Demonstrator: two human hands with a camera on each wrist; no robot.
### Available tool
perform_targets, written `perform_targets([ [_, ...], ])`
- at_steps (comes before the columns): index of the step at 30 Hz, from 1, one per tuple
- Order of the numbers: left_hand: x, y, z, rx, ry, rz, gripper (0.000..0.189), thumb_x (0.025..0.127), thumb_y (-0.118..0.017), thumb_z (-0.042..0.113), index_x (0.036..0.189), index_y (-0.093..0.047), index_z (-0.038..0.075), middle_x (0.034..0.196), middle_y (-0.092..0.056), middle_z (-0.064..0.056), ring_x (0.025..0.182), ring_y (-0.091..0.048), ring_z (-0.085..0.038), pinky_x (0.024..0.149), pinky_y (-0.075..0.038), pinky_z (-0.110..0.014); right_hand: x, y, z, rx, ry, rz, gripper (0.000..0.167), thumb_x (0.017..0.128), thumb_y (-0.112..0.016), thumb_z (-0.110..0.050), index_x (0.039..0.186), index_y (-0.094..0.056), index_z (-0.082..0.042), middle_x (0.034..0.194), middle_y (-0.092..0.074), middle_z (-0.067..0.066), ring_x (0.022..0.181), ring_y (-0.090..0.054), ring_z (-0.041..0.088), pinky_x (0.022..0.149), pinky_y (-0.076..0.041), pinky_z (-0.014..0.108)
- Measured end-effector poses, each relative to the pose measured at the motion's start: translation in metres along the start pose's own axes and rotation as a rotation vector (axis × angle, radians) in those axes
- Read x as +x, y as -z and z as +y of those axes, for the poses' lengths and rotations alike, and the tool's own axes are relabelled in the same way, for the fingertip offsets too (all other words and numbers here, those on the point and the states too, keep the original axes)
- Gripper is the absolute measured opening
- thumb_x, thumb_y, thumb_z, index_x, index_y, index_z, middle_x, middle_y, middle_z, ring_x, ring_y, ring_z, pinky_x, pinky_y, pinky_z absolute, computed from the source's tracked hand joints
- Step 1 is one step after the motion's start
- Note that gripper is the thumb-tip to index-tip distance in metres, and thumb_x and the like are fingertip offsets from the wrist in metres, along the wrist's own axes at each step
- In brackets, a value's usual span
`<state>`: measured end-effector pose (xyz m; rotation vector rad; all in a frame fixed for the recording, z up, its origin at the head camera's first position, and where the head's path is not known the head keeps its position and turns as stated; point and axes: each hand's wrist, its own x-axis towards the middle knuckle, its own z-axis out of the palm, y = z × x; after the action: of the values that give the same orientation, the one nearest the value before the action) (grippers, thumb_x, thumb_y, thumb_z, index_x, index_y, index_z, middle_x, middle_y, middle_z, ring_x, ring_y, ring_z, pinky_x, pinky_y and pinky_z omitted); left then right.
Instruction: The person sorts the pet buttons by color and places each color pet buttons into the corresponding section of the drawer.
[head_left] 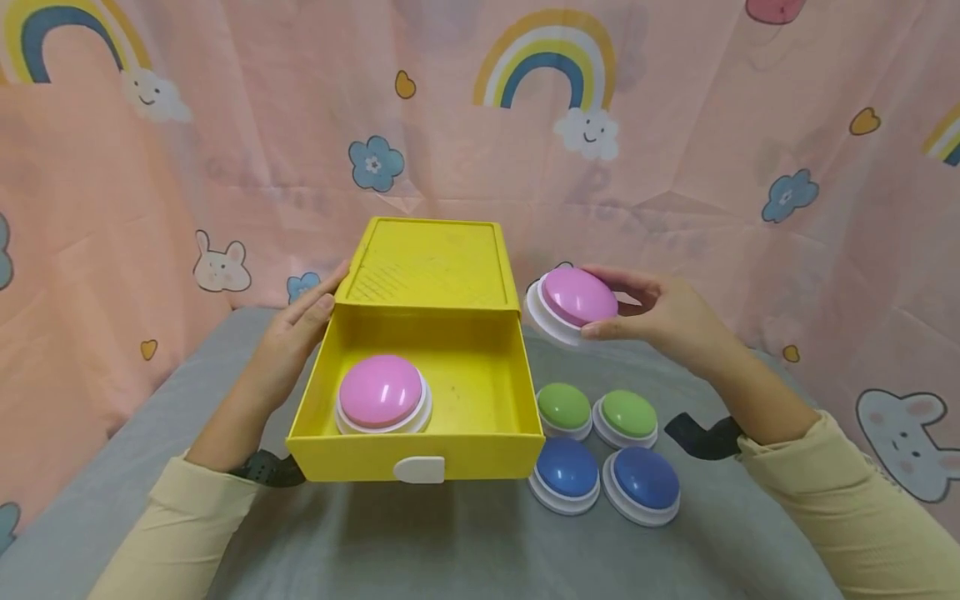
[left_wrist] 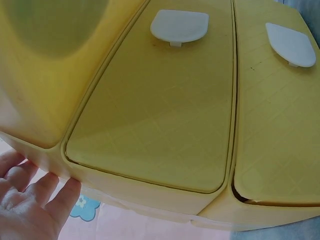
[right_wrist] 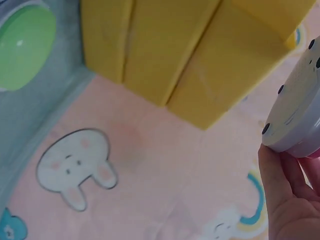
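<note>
A yellow drawer unit (head_left: 435, 262) stands in the middle of the head view with its top drawer (head_left: 416, 457) pulled out. Inside that drawer, toward the left, lies a pink dome push button (head_left: 380, 392) on a white base. My left hand (head_left: 281, 354) rests on the unit's left side near the top, fingers fairly straight; the left wrist view shows fingertips (left_wrist: 67, 195) against its edge. To the right of the unit, my right hand (head_left: 648, 312) pinches a second pink push button (head_left: 579, 297) by its edge, raised and tilted. Its white underside (right_wrist: 295, 105) with dark feet shows in the right wrist view.
On the grey cloth (head_left: 480, 550), right of the unit, sit two green push buttons, one being (head_left: 564, 407), and two blue ones, one being (head_left: 645, 479). Lower drawers with white pulls (left_wrist: 180, 26) are closed. A pink printed curtain (head_left: 675, 125) hangs behind.
</note>
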<state>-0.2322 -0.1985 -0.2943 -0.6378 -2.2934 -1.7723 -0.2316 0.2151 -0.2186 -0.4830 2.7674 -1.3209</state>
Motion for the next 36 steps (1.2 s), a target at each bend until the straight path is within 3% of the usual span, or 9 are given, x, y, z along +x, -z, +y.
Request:
perform_targets([
  [9, 0.000, 0.000, 0.000, 0.009, -0.003, -0.002, 0.051, 0.109, -0.034, 0.037, 0.158, -0.029, 0.025, 0.167, -0.022, 0.004, 0.155, -0.019, -0.025, 0.122, -0.024, -0.058, -0.008, -0.016, -0.028, -0.032, 0.067, -0.029, 0.071, 0.081, -0.083, -0.033, 0.145, -0.054, -0.022, 0.146, -0.055, 0.006, 0.129, -0.060, 0.029, 0.097, -0.056, 0.039],
  [22, -0.002, 0.001, 0.002, 0.016, 0.012, 0.016, 0.052, 0.108, -0.035, 0.039, 0.158, -0.029, 0.025, 0.167, -0.023, 0.005, 0.155, -0.020, -0.024, 0.122, -0.024, -0.058, -0.003, -0.043, -0.054, -0.048, 0.216, -0.080, 0.069, 0.073, -0.090, -0.027, 0.136, -0.063, -0.017, 0.130, -0.065, 0.006, 0.120, -0.066, 0.024, 0.095, -0.057, 0.039],
  [30, 0.000, 0.000, 0.002, -0.014, 0.019, 0.003, 0.053, 0.108, -0.036, 0.039, 0.158, -0.028, 0.025, 0.167, -0.021, 0.004, 0.155, -0.018, -0.023, 0.123, -0.021, -0.058, 0.002, -0.057, -0.060, -0.107, 0.183, -0.119, 0.071, 0.071, -0.091, -0.032, 0.135, -0.064, -0.020, 0.133, -0.064, 0.002, 0.124, -0.061, 0.022, 0.098, -0.056, 0.039],
  [36, 0.000, 0.000, 0.002, -0.001, 0.012, 0.012, 0.053, 0.108, -0.036, 0.039, 0.158, -0.029, 0.024, 0.167, -0.023, 0.004, 0.155, -0.019, -0.024, 0.123, -0.023, -0.058, 0.002, -0.062, -0.065, -0.185, 0.225, -0.110, 0.073, 0.068, -0.092, -0.033, 0.135, -0.065, -0.019, 0.131, -0.067, 0.001, 0.123, -0.061, 0.021, 0.100, -0.055, 0.041],
])
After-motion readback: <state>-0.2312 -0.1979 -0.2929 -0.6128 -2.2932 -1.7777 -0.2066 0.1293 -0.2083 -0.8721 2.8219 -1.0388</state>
